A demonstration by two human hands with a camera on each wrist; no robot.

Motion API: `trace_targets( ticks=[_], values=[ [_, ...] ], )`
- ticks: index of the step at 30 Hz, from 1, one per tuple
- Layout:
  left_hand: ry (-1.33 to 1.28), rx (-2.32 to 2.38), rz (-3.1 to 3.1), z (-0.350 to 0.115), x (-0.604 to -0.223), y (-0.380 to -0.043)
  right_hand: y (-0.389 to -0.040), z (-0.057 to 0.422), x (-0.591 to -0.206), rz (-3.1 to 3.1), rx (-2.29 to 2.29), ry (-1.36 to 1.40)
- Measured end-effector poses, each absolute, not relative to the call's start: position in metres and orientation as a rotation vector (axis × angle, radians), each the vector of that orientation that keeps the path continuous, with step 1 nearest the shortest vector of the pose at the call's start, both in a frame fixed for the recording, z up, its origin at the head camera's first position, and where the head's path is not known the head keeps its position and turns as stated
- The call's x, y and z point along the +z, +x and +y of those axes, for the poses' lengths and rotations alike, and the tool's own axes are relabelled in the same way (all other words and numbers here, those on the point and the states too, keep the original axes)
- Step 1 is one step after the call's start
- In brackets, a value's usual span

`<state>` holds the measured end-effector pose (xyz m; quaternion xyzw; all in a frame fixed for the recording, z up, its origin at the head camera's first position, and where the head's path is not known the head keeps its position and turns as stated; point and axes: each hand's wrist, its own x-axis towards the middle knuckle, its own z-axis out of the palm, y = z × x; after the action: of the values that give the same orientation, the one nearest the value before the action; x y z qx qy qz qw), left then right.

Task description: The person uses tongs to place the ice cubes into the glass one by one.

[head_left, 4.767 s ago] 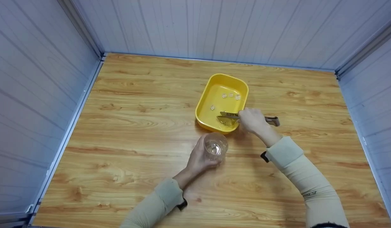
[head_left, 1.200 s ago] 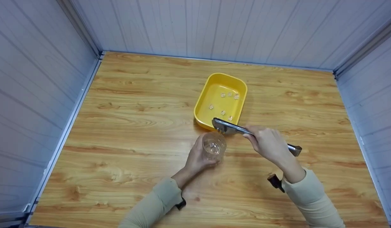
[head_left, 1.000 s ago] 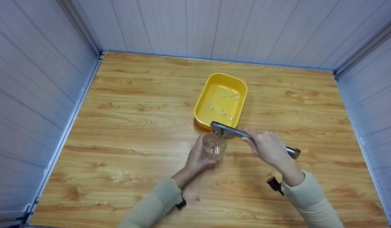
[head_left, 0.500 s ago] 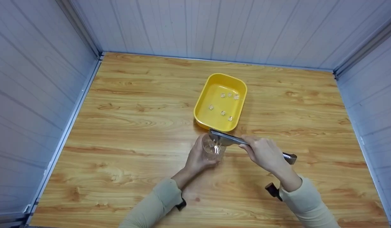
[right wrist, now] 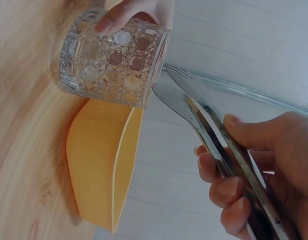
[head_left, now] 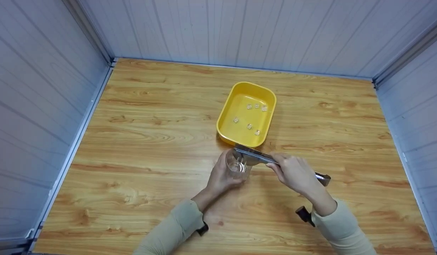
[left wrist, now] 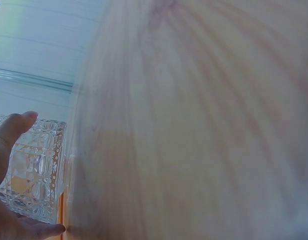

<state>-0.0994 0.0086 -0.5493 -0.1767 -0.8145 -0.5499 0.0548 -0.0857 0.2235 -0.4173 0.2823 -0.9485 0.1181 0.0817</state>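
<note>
My left hand (head_left: 218, 178) grips a clear cut-glass tumbler (right wrist: 111, 60) that stands upright on the wooden table. In the left wrist view its thumb and fingers wrap the glass's patterned side. Something clear lies inside the tumbler, hard to make out. With my right hand (head_left: 297, 174) I hold metal tongs (right wrist: 214, 132), thumb on one arm and fingers curled round the other. The tongs' tips are over the tumbler's mouth, a small gap between them in the right wrist view. Whether they hold a clear cube I cannot tell.
A yellow tub (head_left: 223, 115) stands just beyond the tumbler, close to it. Several small clear cubes (head_left: 249, 126) lie scattered on its floor. Pale panel walls (head_left: 204, 32) enclose the table (head_left: 140, 159) at the back and both sides.
The tongs have left the tub and moved toward me, down over the tumbler's mouth, with my right hand following. Over the last half second they barely shift. My left hand and tumbler stay put.
</note>
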Motion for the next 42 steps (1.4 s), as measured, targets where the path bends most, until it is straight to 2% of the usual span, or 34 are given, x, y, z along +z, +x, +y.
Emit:
trace_targets(
  ticks=[24,42],
  values=[
    [-0.527,-1.695,-2.464,0.009,-0.549,-0.100,-0.097,0.228,-0.412,-2.813,0.382,0.773],
    [-0.513,-1.640,-2.487,0.008,-0.549,-0.098,-0.122,0.232,-0.412,-2.800,0.384,0.663]
  ],
)
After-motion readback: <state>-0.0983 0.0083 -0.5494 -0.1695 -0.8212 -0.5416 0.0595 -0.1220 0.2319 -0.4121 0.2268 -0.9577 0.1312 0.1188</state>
